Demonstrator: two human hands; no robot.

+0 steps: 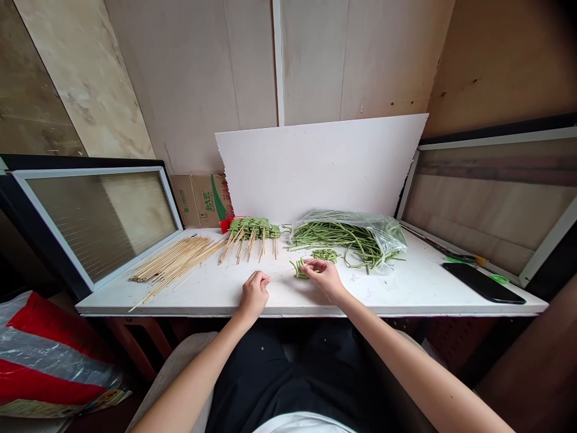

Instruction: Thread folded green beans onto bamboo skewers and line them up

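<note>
My right hand (325, 278) pinches a small bunch of cut green bean pieces (298, 268) just above the white table. Left of it, my left hand (255, 294) is closed with its fingers curled near the table's front edge; whatever it may hold is hidden. A small pile of cut bean pieces (325, 255) lies just beyond my right hand. Long whole beans (333, 236) spill from a clear plastic bag (390, 237) behind that pile. Farther left, finished skewers of bean pieces (253, 228) lie stacked with their bare sticks pointing toward me.
Many loose bamboo skewers (175, 261) are spread on the table's left (202, 300). A black phone (483, 282) and a green ring (499, 279) lie at the right. Framed glass panels (103, 216) stand at both sides, with a white board (320, 168) and a cardboard box (198, 198) behind.
</note>
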